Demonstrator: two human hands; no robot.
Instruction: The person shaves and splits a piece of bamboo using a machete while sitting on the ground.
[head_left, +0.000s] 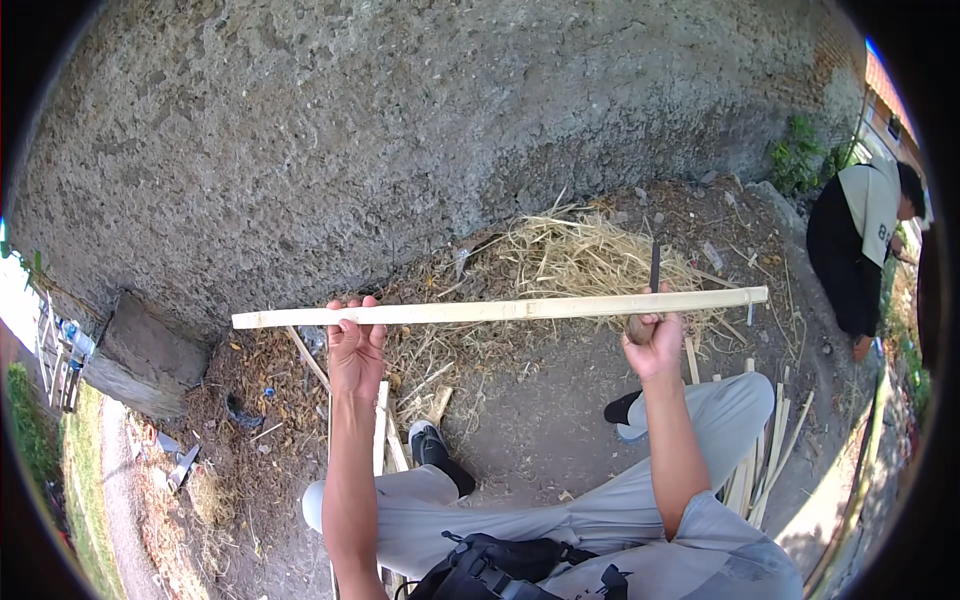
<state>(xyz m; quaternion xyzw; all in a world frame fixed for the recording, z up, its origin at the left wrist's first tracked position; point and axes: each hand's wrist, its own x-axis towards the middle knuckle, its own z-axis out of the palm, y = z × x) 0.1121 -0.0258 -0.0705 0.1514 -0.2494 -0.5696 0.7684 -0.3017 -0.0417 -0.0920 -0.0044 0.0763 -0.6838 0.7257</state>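
A long pale bamboo strip is held up level in front of me, with a node ring right of its middle. My left hand is closed around the strip near its left end, thumb on the near side. My right hand grips a knife; its narrow dark blade points away from me, past the strip's far edge. The strip crosses in front of the fingers of that hand, so I cannot tell how firmly they pinch it. Part of the knife's handle shows below the strip.
A pile of thin shavings lies against a rough grey wall. Cut strips rest on the ground by my right leg, others by my left foot. A concrete block juts out at left. Another person bends forward at far right.
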